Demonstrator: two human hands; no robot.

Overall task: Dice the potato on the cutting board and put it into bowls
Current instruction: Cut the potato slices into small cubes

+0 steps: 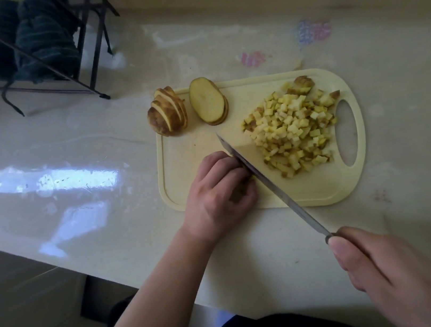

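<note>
A cream cutting board (325, 191) lies on the counter. A heap of diced potato (293, 129) covers its right half. At the board's far left stands a fanned row of potato slices (168, 114), and beside it a short stack of flat slices (208, 101). My left hand (219, 196) is curled on the board's near left part, pressing down a potato piece that its fingers almost hide. My right hand (399, 276) grips the handle of a long knife (261, 176), whose blade runs diagonally along my left fingers, tip on the board.
A dark wire rack (32, 50) with dark green striped cloths stands at the far left of the pale glossy counter (70, 171). The counter's near edge runs diagonally below my left forearm. No bowl is in view.
</note>
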